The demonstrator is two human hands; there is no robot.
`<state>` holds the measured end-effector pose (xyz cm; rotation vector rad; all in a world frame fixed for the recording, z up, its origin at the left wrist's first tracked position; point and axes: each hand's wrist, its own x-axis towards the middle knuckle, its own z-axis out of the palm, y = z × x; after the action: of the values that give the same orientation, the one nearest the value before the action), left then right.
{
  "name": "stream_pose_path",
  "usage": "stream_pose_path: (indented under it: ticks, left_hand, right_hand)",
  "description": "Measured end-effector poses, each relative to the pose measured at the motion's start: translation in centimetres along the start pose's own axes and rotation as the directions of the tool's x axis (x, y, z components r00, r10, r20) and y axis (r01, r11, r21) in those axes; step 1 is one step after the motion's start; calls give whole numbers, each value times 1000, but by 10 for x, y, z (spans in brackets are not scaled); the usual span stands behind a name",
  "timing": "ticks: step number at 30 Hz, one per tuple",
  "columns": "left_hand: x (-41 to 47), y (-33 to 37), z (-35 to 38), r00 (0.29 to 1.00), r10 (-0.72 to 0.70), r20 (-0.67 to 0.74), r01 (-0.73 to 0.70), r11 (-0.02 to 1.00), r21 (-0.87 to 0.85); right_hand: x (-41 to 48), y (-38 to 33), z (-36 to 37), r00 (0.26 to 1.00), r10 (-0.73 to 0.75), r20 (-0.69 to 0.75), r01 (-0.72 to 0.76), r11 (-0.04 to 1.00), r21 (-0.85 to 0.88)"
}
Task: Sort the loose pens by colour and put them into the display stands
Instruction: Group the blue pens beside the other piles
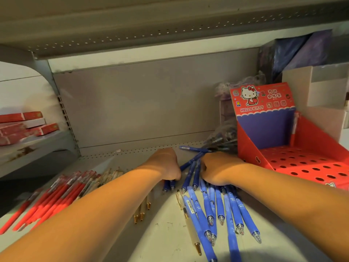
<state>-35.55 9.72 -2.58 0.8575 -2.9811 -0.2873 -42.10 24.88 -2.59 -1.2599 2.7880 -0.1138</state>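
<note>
Red pens (pixel 56 197) lie grouped on the shelf (pixel 166 233), left hand (pixel 166 165) and right hand (pixel 217 169) each curl around blue pens (pixel 219 207), and the display stand (pixel 302 163) is nearly unfilled.

On the shelf (pixel 166 233) before me, a heap of pens (pixel 56 195) lies at the left, a few loose pens (pixel 142 212) in the middle, a fan of pens (pixel 217 208) at the right. My left hand (pixel 166 165) and right hand (pixel 217 169) sit side by side on the fan's far end. The display stand (pixel 264 129) stands to their right, a bag of pens (pixel 224 135) behind them.
</note>
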Motion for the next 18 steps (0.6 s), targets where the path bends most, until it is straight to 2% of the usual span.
stream_pose_path:
  ticks: [6, 10, 13, 15, 18]
  left_hand:
    - [-16, -2, -3, 993, -65, 96, 72, 995, -68]
    - [-30, 2, -6, 979, -82, 185, 96, 993, -66]
    - [-43, 4, -11, 966, -84, 245, 99, 994, -49]
    - [-51, 2, -17, 972, -57, 226, 59, 998, -3]
    - [-60, -3, -24, 985, 21, 172, -34, 997, 74]
  right_hand:
    - [1, 1, -2, 988, 78, -136, -42, 968, 248]
    - [-2, 0, -7, 966, 97, -239, 27, 884, 467]
    - [-7, -8, -8, 980, 54, -192, 71, 807, 587]
    - [-11, -16, -6, 993, -8, -114, 82, 745, 662]
    - [-18, -29, -5, 994, -90, -65, 110, 723, 682]
